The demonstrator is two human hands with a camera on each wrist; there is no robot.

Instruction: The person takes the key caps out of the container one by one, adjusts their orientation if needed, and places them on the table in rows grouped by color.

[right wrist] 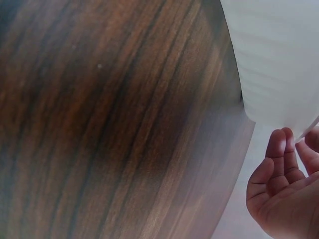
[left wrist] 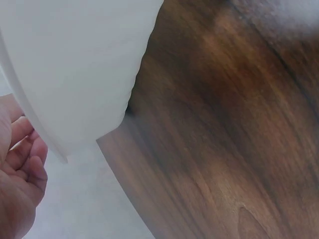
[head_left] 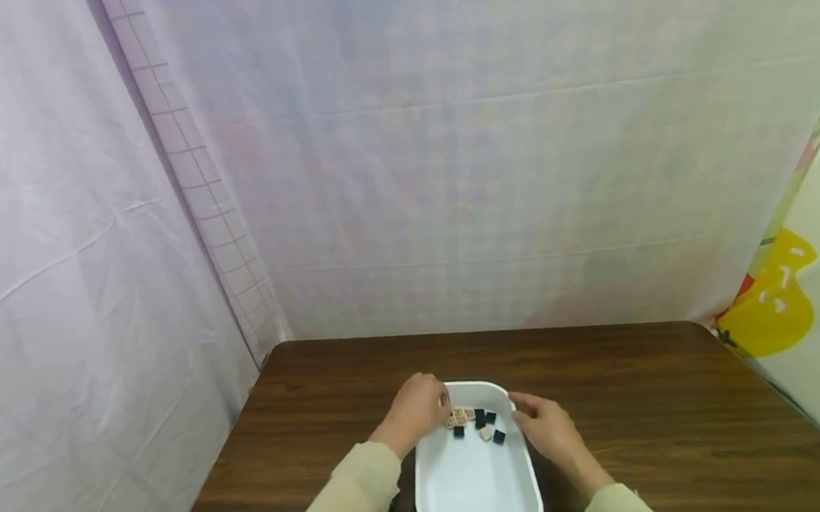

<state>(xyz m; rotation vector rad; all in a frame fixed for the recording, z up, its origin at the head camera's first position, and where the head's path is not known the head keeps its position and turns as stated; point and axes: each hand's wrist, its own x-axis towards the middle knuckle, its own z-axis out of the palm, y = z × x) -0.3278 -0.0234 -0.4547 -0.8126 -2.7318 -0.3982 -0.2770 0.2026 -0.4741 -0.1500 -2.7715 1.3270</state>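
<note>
A white oblong tray stands on the brown table in the head view. Toward its far end lie several small beige tiles with dark marks and several black square tiles. My left hand reaches over the far left rim, its fingertips pinching a small beige tile. At the far right rim, my right hand holds the tray's edge between thumb and fingers. In the left wrist view the left hand's curled fingers show beyond the rim. The right wrist view has the right fingers against the tray's outer wall.
The wood-grain table extends to both sides of the tray. White cloth hangs behind it and more hangs at the left. Under the left forearm a dark object is mostly hidden. A yellow printed shape marks the right-hand cloth.
</note>
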